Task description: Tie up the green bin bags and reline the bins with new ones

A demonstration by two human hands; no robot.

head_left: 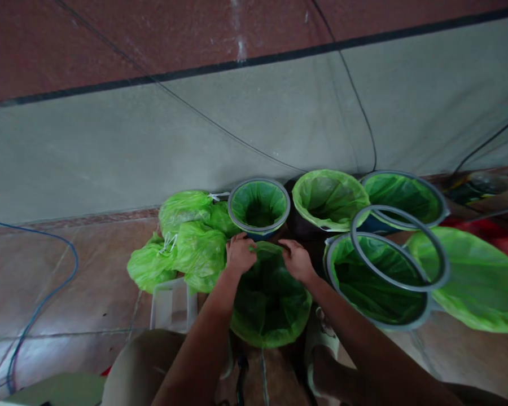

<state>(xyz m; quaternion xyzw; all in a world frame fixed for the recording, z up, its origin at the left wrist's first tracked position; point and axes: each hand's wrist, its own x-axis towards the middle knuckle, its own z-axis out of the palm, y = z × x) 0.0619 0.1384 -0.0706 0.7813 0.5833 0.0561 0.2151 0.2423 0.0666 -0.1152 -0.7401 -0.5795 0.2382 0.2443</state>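
Note:
Between my legs stands a bin lined with a green garbage bag [271, 330], whose edge is folded out over the rim. My left hand [240, 255] is at the far left of that rim, its fingers bent over the bag's edge. Opposite it, my right hand [298, 261] is closed on the bag's edge at the far right. Just behind, a smaller lined bin [259, 228] has a grey ring around its top. To my right, a loose grey ring [442, 265] lies tilted across another lined bin [336, 270].
Several filled, tied green bags [198, 248] are heaped on the left, behind a clear plastic tub [173, 304]. More lined bins [331, 176] stand along the wall. A green bag [482, 287] spreads at right. A blue cable [74, 265] crosses the tiled floor.

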